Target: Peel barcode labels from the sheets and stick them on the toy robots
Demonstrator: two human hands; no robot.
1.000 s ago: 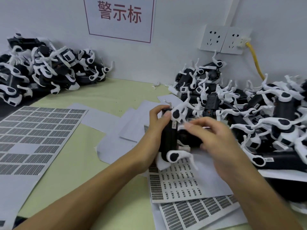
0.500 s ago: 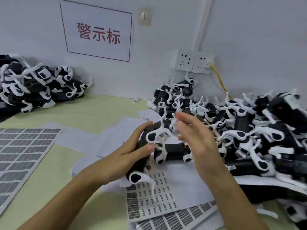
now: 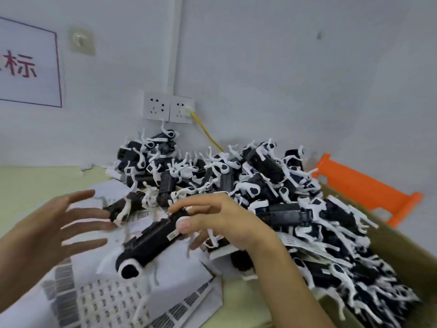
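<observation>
Pale grey walls meet in a corner behind a yellow-green table. On the left wall hangs a white sign with a dark red border and red characters, and near the corner sits a double wall socket with a yellow cable running down from it. Below the socket a big heap of toy robots, black bodies with thin white legs, spreads to the right and spills into a brown cardboard box. Beyond the box stands an orange plastic piece.

The right hand holds one toy robot above the papers: the thumb presses on its upper side, right beside a small white label already on the body, and the other fingers curl around it. This robot lies slanted, its rounded end pointing down and to the left. The left hand hovers just to the left of it with fingers spread wide and straight, holding nothing; motion blur smears its fingertips.

Under both hands lie white label sheets printed with rows of small barcodes, several overlapping, with more sheets tucked beneath the heap on the right.
</observation>
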